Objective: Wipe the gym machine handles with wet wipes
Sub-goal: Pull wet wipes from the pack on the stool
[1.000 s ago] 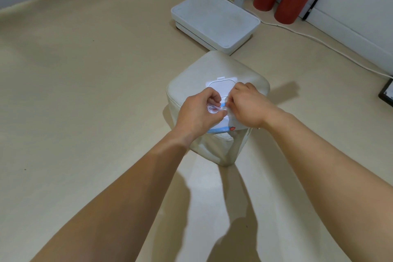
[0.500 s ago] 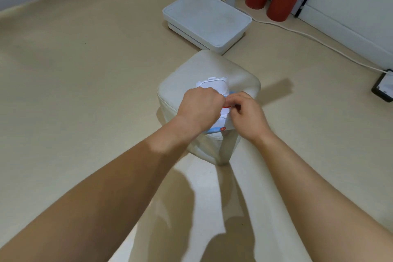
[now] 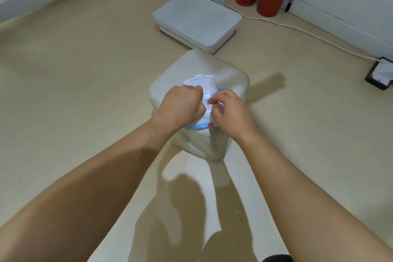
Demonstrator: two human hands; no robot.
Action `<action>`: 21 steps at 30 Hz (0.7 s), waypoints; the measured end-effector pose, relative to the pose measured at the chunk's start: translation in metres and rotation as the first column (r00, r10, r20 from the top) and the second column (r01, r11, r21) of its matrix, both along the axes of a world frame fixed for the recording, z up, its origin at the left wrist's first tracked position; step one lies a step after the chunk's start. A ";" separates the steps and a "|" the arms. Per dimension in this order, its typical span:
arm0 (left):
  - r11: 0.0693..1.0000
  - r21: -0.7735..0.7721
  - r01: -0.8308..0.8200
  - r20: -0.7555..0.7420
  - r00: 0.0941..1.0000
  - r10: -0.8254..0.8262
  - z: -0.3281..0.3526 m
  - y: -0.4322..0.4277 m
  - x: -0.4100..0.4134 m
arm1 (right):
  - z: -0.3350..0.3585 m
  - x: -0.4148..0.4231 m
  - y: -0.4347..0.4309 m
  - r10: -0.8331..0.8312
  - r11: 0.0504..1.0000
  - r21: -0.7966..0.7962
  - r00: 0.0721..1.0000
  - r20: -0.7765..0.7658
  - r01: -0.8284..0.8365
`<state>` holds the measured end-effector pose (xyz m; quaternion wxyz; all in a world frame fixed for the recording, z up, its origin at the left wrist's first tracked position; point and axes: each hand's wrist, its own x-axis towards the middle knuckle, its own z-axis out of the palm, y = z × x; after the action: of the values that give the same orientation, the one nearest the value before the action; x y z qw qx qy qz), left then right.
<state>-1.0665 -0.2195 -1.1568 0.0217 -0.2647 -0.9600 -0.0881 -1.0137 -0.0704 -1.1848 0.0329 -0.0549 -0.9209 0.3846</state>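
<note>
Head view: white platform behind wipes pack.

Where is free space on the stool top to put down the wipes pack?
The stool top is bare along its far edge and right corner, beyond the open lid. The near half is crowded: the left hand and right hand both grip the wipes pack there.
</note>
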 end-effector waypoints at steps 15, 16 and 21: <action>0.817 0.469 -0.335 0.345 0.921 0.180 -0.004 -0.014 0.021 | 0.004 0.000 -0.013 -0.151 0.978 -0.149 0.989 0.003 0.149; 0.824 0.465 -0.323 0.339 0.925 0.172 -0.005 -0.014 0.020 | 0.005 0.000 -0.013 -0.157 0.974 -0.168 0.988 -0.006 0.154; 0.768 0.524 -0.368 0.384 0.907 0.173 -0.007 -0.016 0.021 | 0.006 -0.002 -0.015 -0.201 0.945 -0.261 0.980 0.017 0.198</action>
<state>-1.0458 -0.2356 -1.1634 -0.0379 -0.0846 -0.9047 -0.4159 -1.0157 -0.0855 -1.1792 0.0684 -0.1498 -0.8517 0.4975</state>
